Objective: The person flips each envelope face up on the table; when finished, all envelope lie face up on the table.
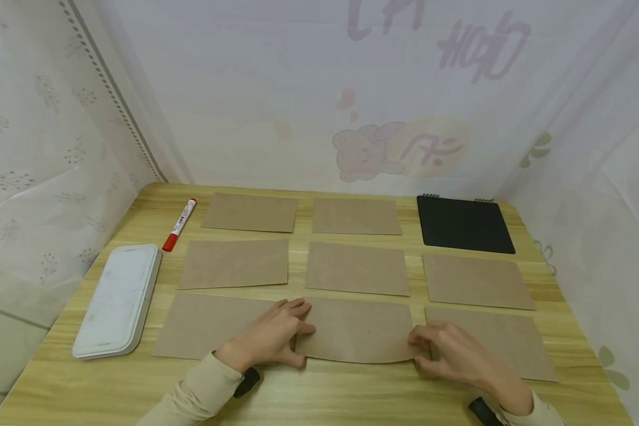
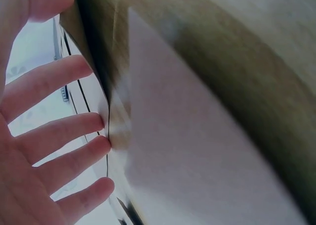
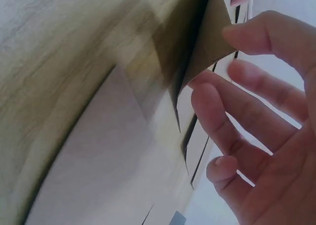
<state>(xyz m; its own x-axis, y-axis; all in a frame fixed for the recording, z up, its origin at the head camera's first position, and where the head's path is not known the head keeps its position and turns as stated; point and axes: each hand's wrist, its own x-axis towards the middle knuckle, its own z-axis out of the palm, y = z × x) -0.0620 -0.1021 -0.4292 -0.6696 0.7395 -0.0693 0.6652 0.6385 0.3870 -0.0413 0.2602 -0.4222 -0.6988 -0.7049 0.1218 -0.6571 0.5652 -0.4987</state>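
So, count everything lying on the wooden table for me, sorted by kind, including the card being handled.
Brown cards: 8
Black spiral notebook: 1
Red-and-white marker: 1
White flat case: 1
Total: 11

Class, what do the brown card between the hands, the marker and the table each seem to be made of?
Brown card: probably thin cardboard, matte; it bows slightly and shows no shine.
Marker: likely plastic, fairly smooth; its printed white barrel is straight and even.
Table: wood or wood-look laminate, judging by its streaky yellowish grain.
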